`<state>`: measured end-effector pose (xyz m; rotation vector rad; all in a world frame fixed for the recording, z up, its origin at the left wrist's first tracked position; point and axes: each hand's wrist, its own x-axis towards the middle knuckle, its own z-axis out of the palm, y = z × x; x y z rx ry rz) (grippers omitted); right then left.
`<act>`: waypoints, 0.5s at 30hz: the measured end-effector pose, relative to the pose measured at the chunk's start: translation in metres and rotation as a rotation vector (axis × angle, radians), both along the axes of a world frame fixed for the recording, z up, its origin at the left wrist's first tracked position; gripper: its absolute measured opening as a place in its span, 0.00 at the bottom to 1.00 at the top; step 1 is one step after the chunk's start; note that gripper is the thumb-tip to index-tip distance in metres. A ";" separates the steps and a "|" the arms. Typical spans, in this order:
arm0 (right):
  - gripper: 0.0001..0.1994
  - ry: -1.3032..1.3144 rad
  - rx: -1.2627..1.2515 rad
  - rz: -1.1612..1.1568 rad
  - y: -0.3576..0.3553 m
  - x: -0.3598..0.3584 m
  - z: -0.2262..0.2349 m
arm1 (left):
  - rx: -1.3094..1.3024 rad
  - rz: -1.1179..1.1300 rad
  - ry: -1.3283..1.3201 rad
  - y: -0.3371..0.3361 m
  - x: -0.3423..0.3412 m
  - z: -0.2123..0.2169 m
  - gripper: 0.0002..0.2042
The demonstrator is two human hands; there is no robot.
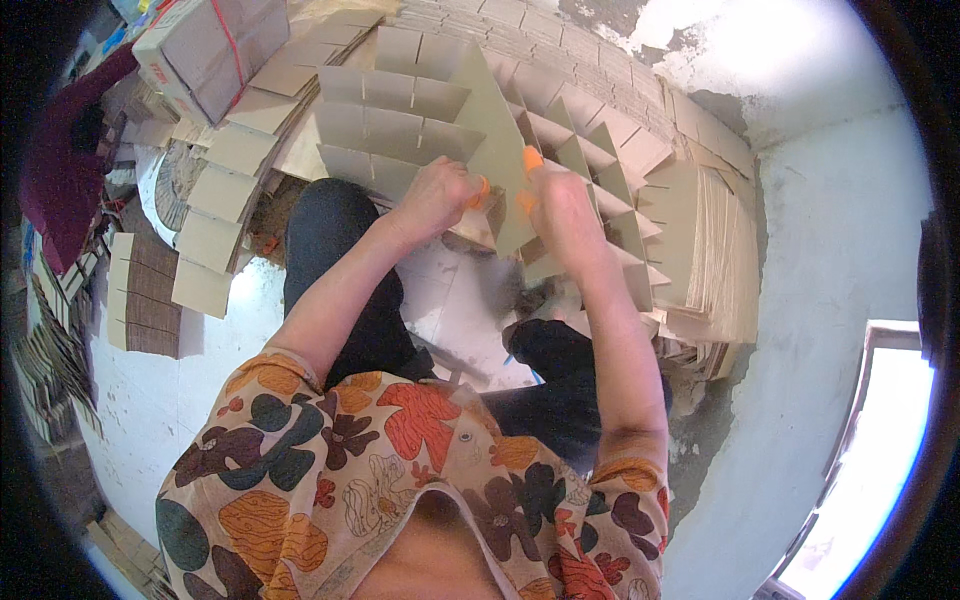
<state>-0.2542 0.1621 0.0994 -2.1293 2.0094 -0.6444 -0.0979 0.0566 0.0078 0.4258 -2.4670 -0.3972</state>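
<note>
A person sits with knees apart, seen from above, and both hands meet at a large cardboard grid [482, 105]. The grid stands open just beyond the knees, its cross strips [395, 130] fanning out to the left and its cells spread to the right of one long middle panel. The left hand [437, 200] is curled at the near end, thumb and finger drawn together and, it seems, pinching a cardboard edge there, probably to keep the loose side steady. The right hand [565, 215] reaches in from the other side, its orange-covered fingertips [532, 158] against the panel; whether they clamp it or only press, I cannot tell. The orange covers probably guard the skin from card edges.

Slotted cards lie close around, likely so that each is within easy reach: a left row [215, 205] overlapping like steps, a right stack [705, 245] standing on edge beside the wall [820, 220], and a small pile [145, 295] on the pale floor [200, 400]. At upper left, a carton [190, 60] has red string [229, 45] round it, perhaps to hold it closed
</note>
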 end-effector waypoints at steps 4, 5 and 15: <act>0.09 -0.024 0.023 0.025 -0.001 0.003 -0.024 | -0.002 -0.019 0.027 0.000 -0.003 0.004 0.04; 0.10 -0.022 0.072 -0.008 0.002 0.008 -0.038 | -0.014 -0.014 0.021 -0.001 -0.006 0.002 0.05; 0.08 0.300 -0.245 -0.590 0.059 -0.090 -0.039 | -0.015 -0.037 0.003 0.009 0.016 0.026 0.17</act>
